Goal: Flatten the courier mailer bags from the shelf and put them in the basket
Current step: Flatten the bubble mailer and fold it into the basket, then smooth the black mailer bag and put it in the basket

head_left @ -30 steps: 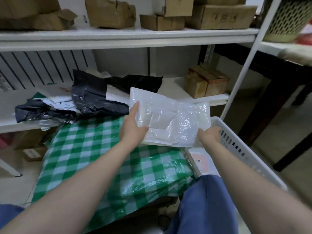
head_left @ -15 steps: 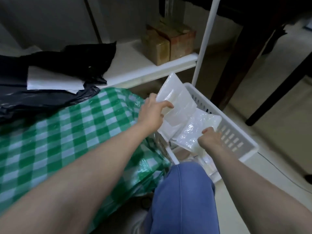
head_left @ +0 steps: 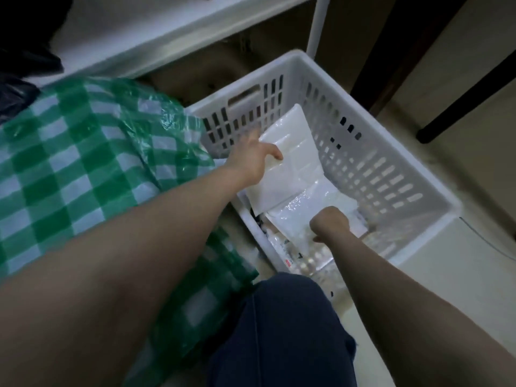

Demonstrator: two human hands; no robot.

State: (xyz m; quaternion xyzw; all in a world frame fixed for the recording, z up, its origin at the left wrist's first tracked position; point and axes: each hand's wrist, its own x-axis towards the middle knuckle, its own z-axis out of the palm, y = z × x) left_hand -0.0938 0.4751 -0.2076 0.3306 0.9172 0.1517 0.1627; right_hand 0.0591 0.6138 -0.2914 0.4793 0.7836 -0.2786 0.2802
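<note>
Left hand (head_left: pixel 252 160): thumb and fingers pinch the mailer's left edge. Right hand (head_left: pixel 331 223): curled tight around its near end.
Courier mailer (head_left: pixel 290 169): white, glossy, bubble-lined plastic; oblong, creased across the middle. It sits inside the basket, long axis running away from the person, far end raised toward the far wall.
Basket (head_left: pixel 329 76): white slotted plastic, rectangular.
Beside it: green-checked plastic sheet (head_left: pixel 97 163).

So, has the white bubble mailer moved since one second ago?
Yes. The white bubble mailer went from over the green checked cloth rightward and down into the white basket.
</note>
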